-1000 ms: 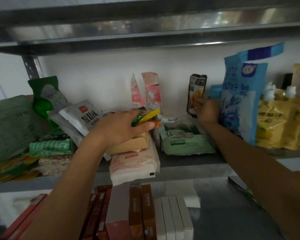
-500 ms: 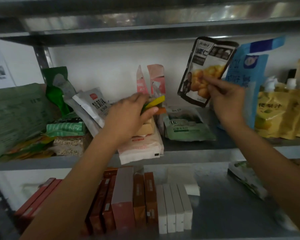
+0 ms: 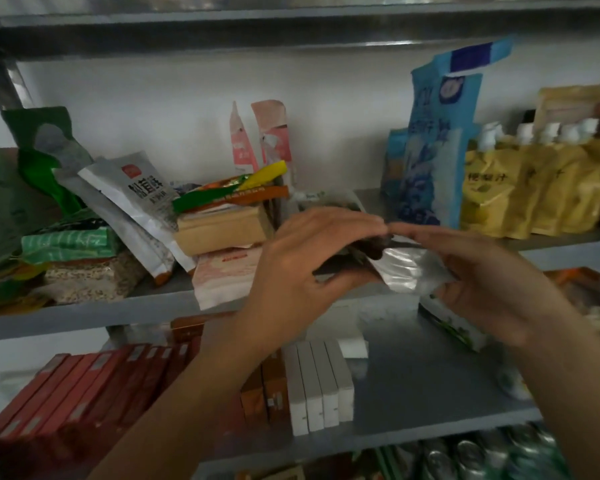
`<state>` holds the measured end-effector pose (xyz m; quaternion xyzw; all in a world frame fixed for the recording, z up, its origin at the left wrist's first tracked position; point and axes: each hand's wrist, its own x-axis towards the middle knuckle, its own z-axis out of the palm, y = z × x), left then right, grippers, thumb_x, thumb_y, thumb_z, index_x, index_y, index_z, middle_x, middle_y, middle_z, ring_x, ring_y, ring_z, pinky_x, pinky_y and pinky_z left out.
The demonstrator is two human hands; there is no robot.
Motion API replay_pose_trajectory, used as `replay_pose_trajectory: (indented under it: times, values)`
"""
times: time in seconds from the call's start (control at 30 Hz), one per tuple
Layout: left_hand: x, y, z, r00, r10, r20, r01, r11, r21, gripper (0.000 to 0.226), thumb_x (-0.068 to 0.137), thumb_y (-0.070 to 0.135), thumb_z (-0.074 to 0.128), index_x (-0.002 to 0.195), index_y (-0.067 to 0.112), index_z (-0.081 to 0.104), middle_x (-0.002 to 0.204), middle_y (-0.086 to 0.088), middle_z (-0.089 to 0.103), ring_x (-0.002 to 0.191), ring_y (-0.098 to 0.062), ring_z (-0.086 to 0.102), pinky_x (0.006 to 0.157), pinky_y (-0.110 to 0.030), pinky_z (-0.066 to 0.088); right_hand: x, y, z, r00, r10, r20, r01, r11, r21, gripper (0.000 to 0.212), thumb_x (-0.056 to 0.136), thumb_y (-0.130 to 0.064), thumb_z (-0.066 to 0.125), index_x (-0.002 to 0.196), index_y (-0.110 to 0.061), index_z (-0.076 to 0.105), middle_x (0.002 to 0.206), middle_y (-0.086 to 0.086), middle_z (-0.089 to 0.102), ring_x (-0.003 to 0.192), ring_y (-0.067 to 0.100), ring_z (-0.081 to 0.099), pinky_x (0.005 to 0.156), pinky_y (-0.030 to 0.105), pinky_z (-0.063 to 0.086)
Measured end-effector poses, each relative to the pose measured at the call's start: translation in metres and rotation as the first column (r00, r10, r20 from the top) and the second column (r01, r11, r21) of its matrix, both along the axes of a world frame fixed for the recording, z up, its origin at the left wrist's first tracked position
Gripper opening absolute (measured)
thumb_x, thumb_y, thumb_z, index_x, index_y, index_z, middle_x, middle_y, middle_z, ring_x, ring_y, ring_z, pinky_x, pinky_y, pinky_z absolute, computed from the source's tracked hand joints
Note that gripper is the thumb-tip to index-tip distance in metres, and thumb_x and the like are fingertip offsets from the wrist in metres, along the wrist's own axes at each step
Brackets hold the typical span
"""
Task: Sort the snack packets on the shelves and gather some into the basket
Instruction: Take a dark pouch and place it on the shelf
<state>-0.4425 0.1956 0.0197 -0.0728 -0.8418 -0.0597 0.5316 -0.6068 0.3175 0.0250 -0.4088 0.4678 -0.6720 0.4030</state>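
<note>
Packet lies level between both hands, just in front of the middle shelf, long axis left to right. My left hand grips its dark end and my right hand holds the silver end. I see no basket, so I can't tell which hand is nearer.

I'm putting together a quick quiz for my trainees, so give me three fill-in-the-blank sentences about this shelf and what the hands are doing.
1. The left hand and the right hand grip one and the ___ silver-backed packet.
2. The tall bag left of the yellow pouches is ___.
3. The white boxes stand on the shelf ___ that bag's.

Missing words: same; blue; below.
</note>
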Motion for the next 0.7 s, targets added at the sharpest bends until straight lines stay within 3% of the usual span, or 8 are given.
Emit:
replay_pose_trajectory:
  times: [0.13, 0.27, 0.43, 0.47, 0.5, 0.57, 0.63, 0.7]
  values:
    - [-0.004, 0.018, 0.001, 0.992, -0.094, 0.081, 0.082, 0.986, 0.147, 0.045, 0.078, 0.023, 0.075, 0.12, 0.012, 0.06, 0.118, 0.0, 0.065, 0.113, -0.012, 0.059, 0.097, -0.032, 0.047, 0.007, 0.016, -0.006, 0.999, -0.017, -0.034, 0.017, 1.0, 0.006, 0.031, 0.078, -0.02, 0.05, 0.091, -0.013, 0.077, 0.101, 0.01, 0.073, 0.093, 0.024, 0.07, 0.078, 0.034, 0.059]
    - [-0.007, 0.031, 0.002, 0.987, -0.137, 0.087, 0.107, 0.95, 0.294, 0.033, 0.075, 0.028, 0.074, 0.105, 0.024, 0.063, 0.094, 0.013, 0.067, 0.091, 0.001, 0.062, 0.08, -0.017, 0.05, 0.013, 0.029, -0.008, 0.981, -0.137, -0.14, 0.147, 0.987, 0.068, 0.047, 0.079, -0.043, 0.048, 0.088, -0.002, 0.07, 0.074, 0.018, 0.071, 0.061, 0.026, 0.068, 0.052, 0.026, 0.055]
    - [-0.007, 0.048, -0.001, 0.973, -0.229, 0.037, 0.164, 0.794, 0.586, 0.023, 0.071, 0.022, 0.076, 0.09, 0.029, 0.066, 0.089, 0.012, 0.072, 0.08, 0.0, 0.068, 0.07, -0.013, 0.052, 0.02, 0.043, -0.015, 0.804, -0.484, -0.345, 0.489, 0.869, -0.079, 0.061, 0.071, -0.069, 0.025, 0.069, -0.032, 0.074, 0.058, 0.006, 0.064, 0.051, 0.01, 0.057, 0.051, 0.019, 0.045]
    - [-0.009, 0.05, -0.002, 0.971, -0.236, 0.028, 0.17, 0.773, 0.611, 0.026, 0.07, 0.02, 0.079, 0.091, 0.027, 0.067, 0.091, 0.011, 0.073, 0.081, -0.001, 0.069, 0.07, -0.014, 0.053, 0.021, 0.044, -0.018, 0.776, -0.519, -0.358, 0.517, 0.849, -0.11, 0.068, 0.075, -0.069, 0.024, 0.066, -0.022, 0.073, 0.063, 0.01, 0.065, 0.054, 0.012, 0.059, 0.051, 0.018, 0.046]
    - [-0.011, 0.051, -0.003, 0.968, -0.251, 0.022, 0.178, 0.742, 0.646, 0.026, 0.07, 0.017, 0.08, 0.092, 0.024, 0.068, 0.092, 0.009, 0.073, 0.082, -0.003, 0.07, 0.071, -0.016, 0.054, 0.022, 0.044, -0.019, 0.746, -0.538, -0.392, 0.525, 0.838, -0.152, 0.07, 0.083, -0.067, 0.03, 0.063, -0.011, 0.067, 0.069, 0.017, 0.062, 0.059, 0.013, 0.059, 0.052, 0.017, 0.046]
    - [-0.016, 0.051, -0.007, 0.957, -0.289, 0.025, 0.179, 0.656, 0.733, 0.022, 0.073, 0.013, 0.079, 0.094, 0.015, 0.071, 0.09, 0.002, 0.075, 0.082, -0.011, 0.071, 0.072, -0.024, 0.057, 0.021, 0.042, -0.025, 0.701, -0.51, -0.499, 0.44, 0.859, -0.261, 0.043, 0.088, -0.05, 0.055, 0.068, -0.013, 0.062, 0.074, 0.02, 0.059, 0.064, 0.002, 0.06, 0.053, 0.007, 0.045]
    - [-0.021, 0.05, -0.012, 0.949, -0.31, 0.048, 0.144, 0.568, 0.81, 0.022, 0.075, 0.008, 0.077, 0.097, 0.009, 0.071, 0.089, -0.004, 0.075, 0.082, -0.018, 0.072, 0.074, -0.032, 0.059, 0.013, 0.038, -0.034, 0.758, -0.413, -0.506, 0.312, 0.91, -0.275, 0.039, 0.068, -0.055, 0.072, 0.081, -0.019, 0.07, 0.084, 0.009, 0.066, 0.077, 0.001, 0.066, 0.065, 0.011, 0.051]
    - [-0.024, 0.05, -0.017, 0.939, -0.336, 0.07, 0.096, 0.455, 0.885, 0.022, 0.077, 0.007, 0.074, 0.099, 0.007, 0.071, 0.089, -0.007, 0.075, 0.083, -0.021, 0.072, 0.075, -0.035, 0.058, 0.007, 0.035, -0.042, 0.865, -0.351, -0.359, 0.291, 0.933, -0.213, 0.043, 0.058, -0.054, 0.081, 0.086, -0.022, 0.074, 0.085, 0.005, 0.073, 0.081, 0.013, 0.071, 0.068, 0.021, 0.057]
